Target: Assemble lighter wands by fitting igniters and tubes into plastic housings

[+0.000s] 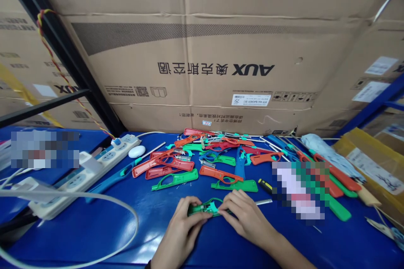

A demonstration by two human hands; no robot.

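Both hands meet on a green plastic lighter body with a metal tube sticking out to the right, lying on the blue table. My left hand grips its left end with curled fingers. My right hand pinches and presses its right half. Just beyond the hands lie several more shells: a green one, an orange one and another green one.
A pile of red, orange, green and blue lighter shells and metal tubes spreads across the table's far side. A white power strip and white cable lie left. Large cardboard boxes wall the back. A yellow-black screwdriver lies right.
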